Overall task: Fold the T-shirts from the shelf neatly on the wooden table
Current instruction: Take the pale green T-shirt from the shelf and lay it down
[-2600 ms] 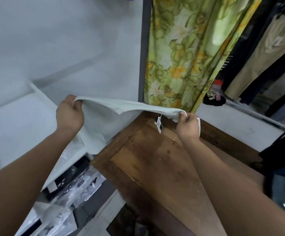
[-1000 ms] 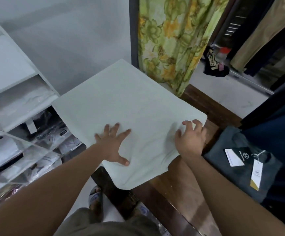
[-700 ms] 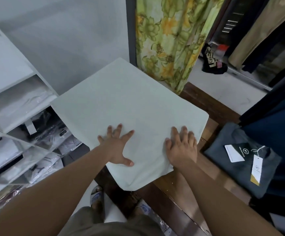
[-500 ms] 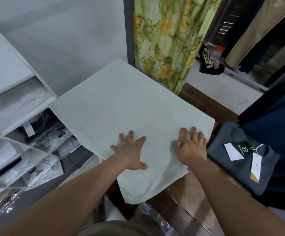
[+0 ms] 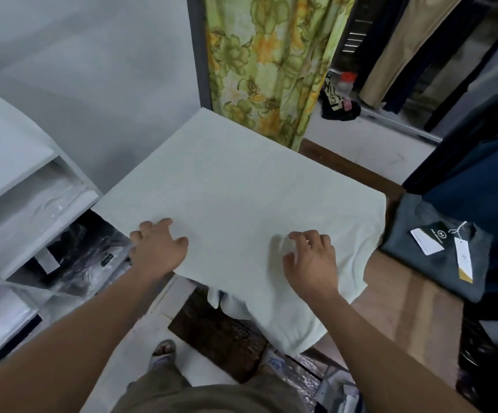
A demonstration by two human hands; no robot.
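A pale mint T-shirt (image 5: 236, 192) lies spread flat over the wooden table (image 5: 402, 305), its near part drooping over the table's front edge. My left hand (image 5: 158, 248) rests on the shirt's near left edge with curled fingers. My right hand (image 5: 311, 263) hovers over or lightly touches the shirt's near right part, fingers loosely bent and apart. Neither hand clearly grips cloth. A folded dark grey T-shirt (image 5: 438, 248) with white tags lies on the table to the right.
A white shelf (image 5: 24, 204) with bagged shirts stands at the left. A green floral curtain (image 5: 268, 64) hangs behind the table. Dark clothes (image 5: 480, 174) hang at the right. My foot (image 5: 163, 351) stands on the floor below.
The shirt was held up in the air, then laid flat on the table. Since then both hands have slid apart over it, the left one to the shirt's left edge.
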